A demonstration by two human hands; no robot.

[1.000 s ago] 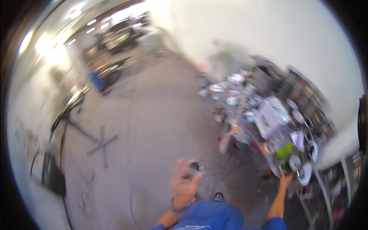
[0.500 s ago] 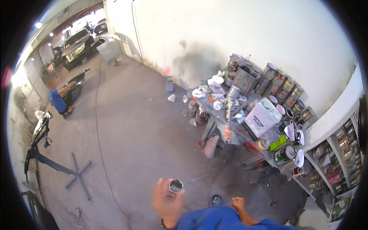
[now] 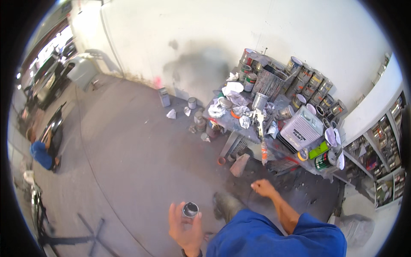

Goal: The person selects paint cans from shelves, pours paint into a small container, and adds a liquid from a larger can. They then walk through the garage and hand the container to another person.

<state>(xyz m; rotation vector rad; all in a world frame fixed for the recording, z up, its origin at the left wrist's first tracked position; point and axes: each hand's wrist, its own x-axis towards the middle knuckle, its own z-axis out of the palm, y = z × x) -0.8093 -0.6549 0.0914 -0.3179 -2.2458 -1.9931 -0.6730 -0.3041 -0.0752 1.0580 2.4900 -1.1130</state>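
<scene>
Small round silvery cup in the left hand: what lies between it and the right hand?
In the head view, a dark grey-brown trouser leg, with grey floor either side, lies between the cup and right hand.

At the right of the frame, a stained grey surface (image 3: 274,144) carried many things. Paint cans (image 3: 316,79) stood stacked along its back side, and left of them was a grey bucket (image 3: 265,88). Crumpled papers (image 3: 233,89) lay at its left end. Further right there were a pale container (image 3: 302,128), a tape roll (image 3: 302,154) and a bright green object (image 3: 319,150). On the floor (image 3: 141,150), left of the centre, stood a rectangular tin (image 3: 163,97).
</scene>
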